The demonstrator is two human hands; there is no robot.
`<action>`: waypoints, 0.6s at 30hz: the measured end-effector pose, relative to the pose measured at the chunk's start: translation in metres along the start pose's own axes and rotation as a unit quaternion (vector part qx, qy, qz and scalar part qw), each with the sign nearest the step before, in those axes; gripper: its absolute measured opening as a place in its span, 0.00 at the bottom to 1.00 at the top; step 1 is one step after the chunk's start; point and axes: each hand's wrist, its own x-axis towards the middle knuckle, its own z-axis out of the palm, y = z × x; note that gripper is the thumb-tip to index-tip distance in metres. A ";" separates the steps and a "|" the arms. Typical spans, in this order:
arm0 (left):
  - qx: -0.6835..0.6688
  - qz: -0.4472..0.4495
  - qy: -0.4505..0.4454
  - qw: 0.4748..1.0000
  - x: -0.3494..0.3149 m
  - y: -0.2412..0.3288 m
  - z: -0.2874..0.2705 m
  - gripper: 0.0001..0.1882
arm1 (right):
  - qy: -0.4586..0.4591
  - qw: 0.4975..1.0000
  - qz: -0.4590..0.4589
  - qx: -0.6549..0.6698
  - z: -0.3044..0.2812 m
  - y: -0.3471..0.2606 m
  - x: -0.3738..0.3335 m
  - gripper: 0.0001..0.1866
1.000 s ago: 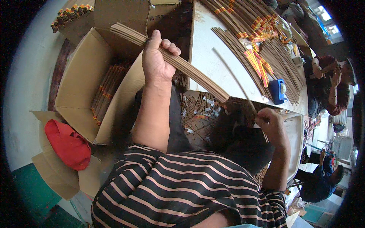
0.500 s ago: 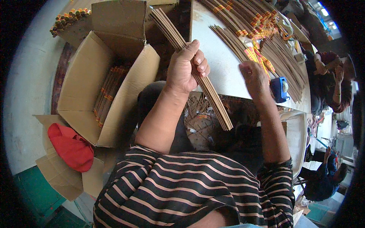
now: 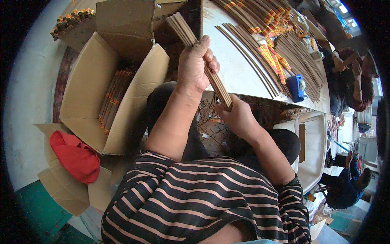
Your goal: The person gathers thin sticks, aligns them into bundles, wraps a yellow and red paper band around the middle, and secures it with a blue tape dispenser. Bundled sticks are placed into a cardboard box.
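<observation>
A slanting bundle of thin brown incense sticks [image 3: 181,29] is in front of me. My left hand [image 3: 194,67] is wrapped around its middle, thumb on top. At the bundle's lower end my right hand [image 3: 239,116] closes over the stick tips and hides them. Beyond the hands, a few loose incense sticks [image 3: 248,57] lie on the white table [image 3: 233,77]. Red and yellow paper strips [image 3: 273,61] rest beside them, close to a blue tape dispenser [image 3: 297,88].
Left of me stands an open cardboard box [image 3: 136,105] holding banded stick bundles [image 3: 115,99]. A red cloth [image 3: 75,156] lies on its flap. Banded bundles [image 3: 268,18] cover the table's far part. A white tub [image 3: 313,162] sits at right; other people [image 3: 349,81] are beyond.
My right hand has come down and left from beside the table to the bundle's lower end and closed on it. The loose sticks on the table now lie more spread out, reaching nearer its edge.
</observation>
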 end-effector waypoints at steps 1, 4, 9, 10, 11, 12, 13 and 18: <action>-0.019 -0.018 -0.038 0.999 0.000 0.002 -0.002 0.18 | -0.084 0.983 0.053 0.154 -0.004 -0.005 -0.003 0.14; -0.052 -0.025 -0.078 0.995 -0.004 0.007 0.002 0.18 | -0.195 0.943 0.144 0.228 -0.018 -0.015 -0.004 0.15; 0.042 -0.008 0.063 0.997 -0.003 0.001 0.007 0.17 | 0.017 0.996 0.023 -0.084 0.007 0.007 0.005 0.14; 0.046 -0.005 0.090 0.995 -0.003 0.000 0.007 0.17 | 0.023 0.992 0.024 -0.123 0.006 0.010 0.006 0.14; 0.024 -0.011 0.053 0.998 -0.003 -0.001 0.005 0.17 | -0.009 0.999 0.019 -0.045 0.005 0.010 0.006 0.14; 0.011 -0.014 0.021 1.000 -0.002 0.000 0.004 0.17 | -0.042 0.998 0.015 0.033 0.003 0.010 0.004 0.14; -0.002 -0.016 -0.011 1.000 -0.002 0.002 0.003 0.17 | -0.074 0.991 0.010 0.111 -0.001 0.008 0.003 0.14; -0.044 -0.023 -0.061 0.997 -0.003 0.004 0.002 0.18 | -0.200 0.954 0.125 0.187 -0.020 -0.008 0.004 0.13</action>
